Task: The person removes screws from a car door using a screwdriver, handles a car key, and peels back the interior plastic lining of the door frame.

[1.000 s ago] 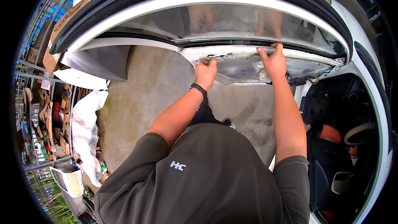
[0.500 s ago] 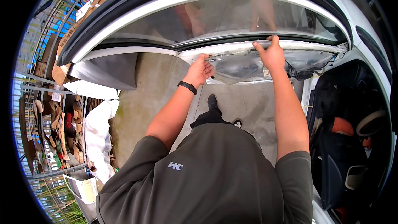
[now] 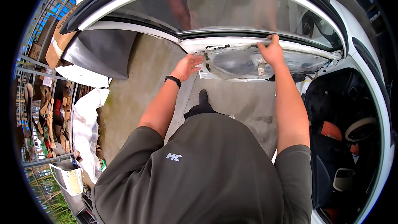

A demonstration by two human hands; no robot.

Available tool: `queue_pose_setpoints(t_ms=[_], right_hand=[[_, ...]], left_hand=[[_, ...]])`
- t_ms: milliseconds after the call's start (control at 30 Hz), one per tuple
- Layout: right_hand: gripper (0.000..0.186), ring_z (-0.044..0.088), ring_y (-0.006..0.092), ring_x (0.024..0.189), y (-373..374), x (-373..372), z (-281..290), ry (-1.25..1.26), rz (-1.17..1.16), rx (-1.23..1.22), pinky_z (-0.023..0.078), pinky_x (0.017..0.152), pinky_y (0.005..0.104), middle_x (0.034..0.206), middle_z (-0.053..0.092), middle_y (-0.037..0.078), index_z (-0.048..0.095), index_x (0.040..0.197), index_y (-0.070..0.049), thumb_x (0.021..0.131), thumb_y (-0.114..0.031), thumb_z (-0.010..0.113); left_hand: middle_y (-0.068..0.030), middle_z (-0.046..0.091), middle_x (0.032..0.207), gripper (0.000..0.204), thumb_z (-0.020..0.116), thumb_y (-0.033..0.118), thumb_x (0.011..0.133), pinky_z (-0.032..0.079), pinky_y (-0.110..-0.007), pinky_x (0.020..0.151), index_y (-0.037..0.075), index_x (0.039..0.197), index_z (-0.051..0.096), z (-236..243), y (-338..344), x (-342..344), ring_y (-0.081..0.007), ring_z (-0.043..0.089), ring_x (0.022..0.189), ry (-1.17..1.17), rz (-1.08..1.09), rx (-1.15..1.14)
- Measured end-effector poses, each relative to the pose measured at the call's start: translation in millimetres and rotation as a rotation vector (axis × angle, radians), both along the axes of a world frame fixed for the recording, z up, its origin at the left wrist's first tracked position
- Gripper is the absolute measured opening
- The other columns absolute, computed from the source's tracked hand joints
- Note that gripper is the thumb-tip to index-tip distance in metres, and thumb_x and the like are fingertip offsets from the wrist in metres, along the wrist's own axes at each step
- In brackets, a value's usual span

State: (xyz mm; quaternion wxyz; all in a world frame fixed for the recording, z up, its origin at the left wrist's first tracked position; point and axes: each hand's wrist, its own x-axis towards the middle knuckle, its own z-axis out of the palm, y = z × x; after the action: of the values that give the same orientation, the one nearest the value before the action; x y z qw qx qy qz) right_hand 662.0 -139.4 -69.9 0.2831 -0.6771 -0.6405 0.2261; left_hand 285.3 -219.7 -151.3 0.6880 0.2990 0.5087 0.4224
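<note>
A white car door [image 3: 232,43] stands open in front of me, its inside bared. Clear plastic sheeting [image 3: 234,62] with dark smears of sealant covers the inner panel. The window glass [image 3: 215,10] is up in its frame and reflects my arms. My left hand [image 3: 189,66] is at the door's left end, fingers stretched out and close together beside the panel edge; whether they touch it I cannot tell. My right hand [image 3: 271,52] grips the top edge of the inner panel below the glass, thumb on the near side.
On my right is the open car cabin with a seat and a steering wheel [image 3: 361,129]. A grey car panel [image 3: 101,52] stands at the left, near metal racks holding cardboard pieces [image 3: 52,116] and a white sheet [image 3: 87,112]. Concrete floor lies below.
My left hand has moved left and straightened its fingers beside the panel edge. The right hand stays on the door's top edge. The view has shifted slightly, showing more of the inner panel.
</note>
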Motion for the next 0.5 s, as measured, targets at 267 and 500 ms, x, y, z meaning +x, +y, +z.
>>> queue_pose_setpoints(t_ms=[267,500], right_hand=[[0.054,0.068,0.0399,0.106,-7,5,2,0.048,0.004,-0.043,0.052,0.093,0.0460,0.106,0.072,0.023,0.048,0.135,-0.011,0.089,-0.031,0.069],[0.054,0.066,0.0381,0.113,-12,7,15,-0.042,-0.006,0.004,0.052,0.098,0.0448,0.114,0.073,0.019,0.057,0.137,-0.009,0.089,-0.030,0.064]], left_hand=[[-0.0129,0.047,0.154,0.059,0.041,0.037,0.103,0.042,-0.044,0.112,0.001,0.150,0.042,18,-13,13,-0.0280,0.052,0.134,0.386,-0.144,0.070],[-0.0166,0.047,0.153,0.071,0.032,0.050,0.106,0.045,-0.046,0.109,-0.002,0.154,0.034,28,-30,2,-0.0324,0.053,0.134,0.024,0.037,0.001]])
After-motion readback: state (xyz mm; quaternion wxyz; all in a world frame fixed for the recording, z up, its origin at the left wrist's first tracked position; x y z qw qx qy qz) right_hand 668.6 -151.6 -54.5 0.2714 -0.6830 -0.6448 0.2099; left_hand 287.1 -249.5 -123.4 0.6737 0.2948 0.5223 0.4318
